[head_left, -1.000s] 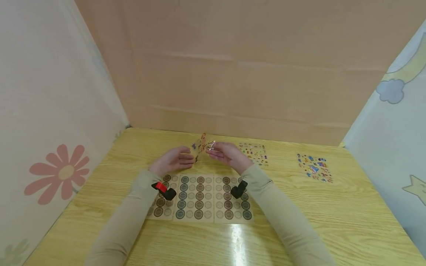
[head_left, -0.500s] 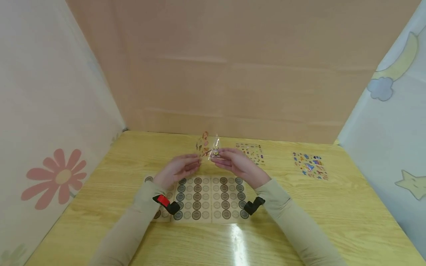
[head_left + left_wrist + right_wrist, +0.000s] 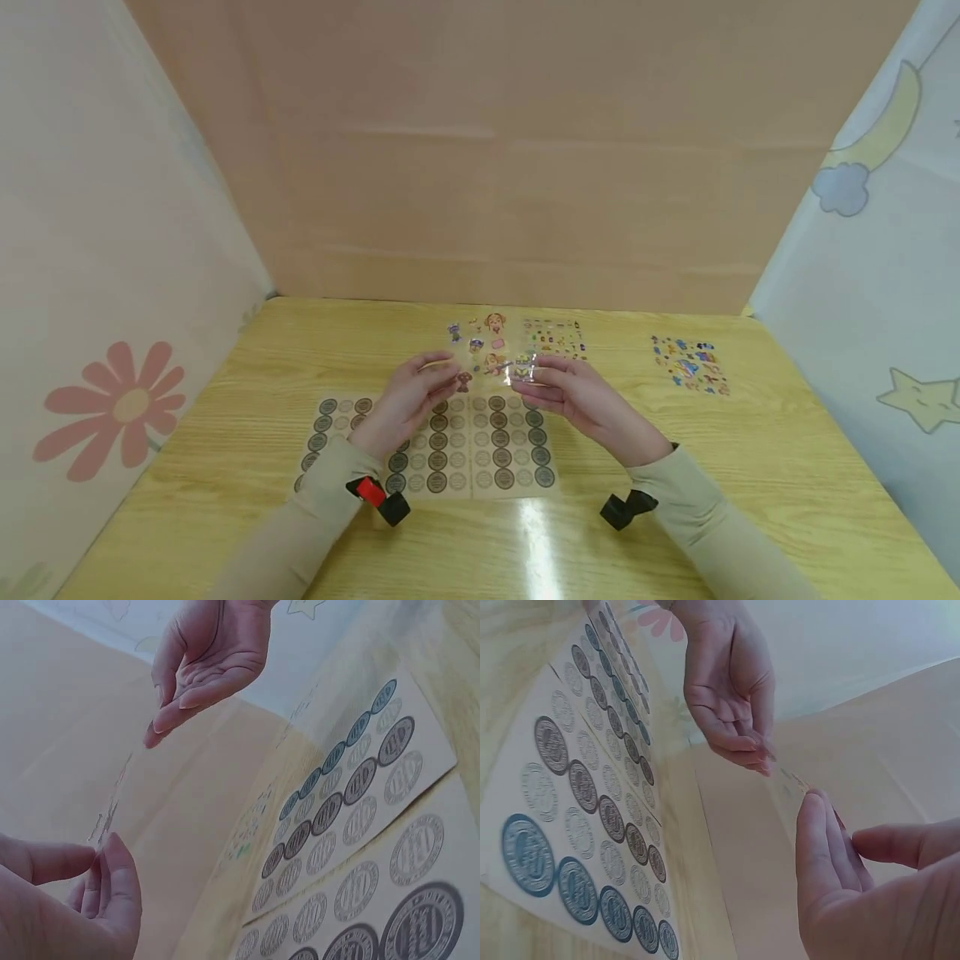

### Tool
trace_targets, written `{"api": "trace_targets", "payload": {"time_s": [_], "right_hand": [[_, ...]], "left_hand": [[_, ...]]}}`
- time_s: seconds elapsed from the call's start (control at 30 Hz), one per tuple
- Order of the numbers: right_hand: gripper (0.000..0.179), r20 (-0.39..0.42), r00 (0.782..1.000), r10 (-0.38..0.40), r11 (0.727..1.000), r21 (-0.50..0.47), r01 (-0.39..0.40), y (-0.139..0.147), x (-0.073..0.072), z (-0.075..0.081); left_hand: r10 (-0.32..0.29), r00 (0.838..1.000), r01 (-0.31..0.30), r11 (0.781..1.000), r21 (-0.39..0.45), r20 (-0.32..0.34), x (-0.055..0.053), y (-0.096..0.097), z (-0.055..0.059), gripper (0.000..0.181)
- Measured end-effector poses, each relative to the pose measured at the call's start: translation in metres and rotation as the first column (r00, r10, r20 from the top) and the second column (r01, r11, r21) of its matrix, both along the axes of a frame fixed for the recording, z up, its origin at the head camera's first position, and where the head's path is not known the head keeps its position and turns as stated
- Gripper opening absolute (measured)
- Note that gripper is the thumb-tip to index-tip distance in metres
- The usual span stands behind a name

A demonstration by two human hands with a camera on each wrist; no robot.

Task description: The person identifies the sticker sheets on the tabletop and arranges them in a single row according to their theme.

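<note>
A clear sheet of cartoon stickers (image 3: 493,364) is stretched between my two hands above the table, its face turned toward the head camera. My left hand (image 3: 416,396) pinches its lower left edge between thumb and fingers. On the opposite edge, my right hand (image 3: 592,404) pinches it beside a yellow-and-grey figure. Both wrist views show the sheet nearly edge-on, as a thin clear strip (image 3: 112,806) in the left one. Below the hands lie paper sheets of round seal stickers (image 3: 502,458), side by side; the left forearm partly covers them.
Behind the right hand lies another clear sticker sheet (image 3: 555,333) with small designs. A colourful sticker sheet (image 3: 688,365) lies farther right on the wooden table (image 3: 787,483). A brown paper backdrop (image 3: 495,167) rises at the rear, with pale printed side walls.
The sticker sheet has turned from nearly edge-on to facing the head camera. My right hand has moved right and toward me, drawing the sheet wide; my left hand has come to grip its edge.
</note>
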State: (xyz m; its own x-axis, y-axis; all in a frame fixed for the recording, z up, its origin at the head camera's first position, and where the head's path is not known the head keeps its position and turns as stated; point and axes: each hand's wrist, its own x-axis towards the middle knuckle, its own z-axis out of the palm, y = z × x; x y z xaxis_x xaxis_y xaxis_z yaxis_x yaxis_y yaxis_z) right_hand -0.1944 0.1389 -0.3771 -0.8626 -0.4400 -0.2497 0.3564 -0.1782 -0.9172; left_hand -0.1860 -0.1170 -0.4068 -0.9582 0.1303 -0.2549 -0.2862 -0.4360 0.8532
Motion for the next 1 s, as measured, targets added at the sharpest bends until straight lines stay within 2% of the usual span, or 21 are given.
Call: {"api": "trace_targets", "payload": {"time_s": [0.1,0.23,0.47,0.57,0.73,0.9,1.0], "right_hand": [[0.053,0.013,1.000,-0.003,1.000,-0.027,0.004,0.010,0.009,0.000],[0.053,0.015,1.000,-0.007,0.998,-0.068,0.008,0.024,0.021,0.001],[0.058,0.006,1.000,0.019,0.997,-0.080,-0.018,0.039,0.030,0.001],[0.054,-0.003,1.000,0.004,0.999,-0.041,-0.004,0.048,0.034,-0.001],[0.049,-0.037,0.999,-0.022,0.998,0.060,0.024,0.070,0.042,-0.008],[0.055,-0.042,0.998,-0.043,0.985,0.168,0.049,0.090,0.049,-0.013],[0.056,-0.040,0.999,-0.034,0.977,0.209,0.041,0.100,0.053,-0.017]], "left_hand": [[0.027,0.999,-0.029,0.998,-0.050,-0.045,0.003,0.010,0.003,0.038],[-0.006,0.995,-0.006,0.994,-0.110,-0.102,0.009,0.018,0.005,0.037],[-0.056,0.992,0.036,0.985,-0.170,-0.113,0.025,0.024,0.006,0.036],[-0.096,0.990,0.076,0.980,-0.183,-0.102,0.032,0.033,0.004,0.036],[-0.161,0.986,0.151,0.978,-0.145,-0.054,0.039,0.053,-0.004,0.038],[-0.204,0.979,0.202,0.974,-0.099,-0.013,0.045,0.070,-0.011,0.044],[-0.240,0.971,0.240,0.969,-0.066,0.000,0.049,0.076,-0.010,0.046]]}}
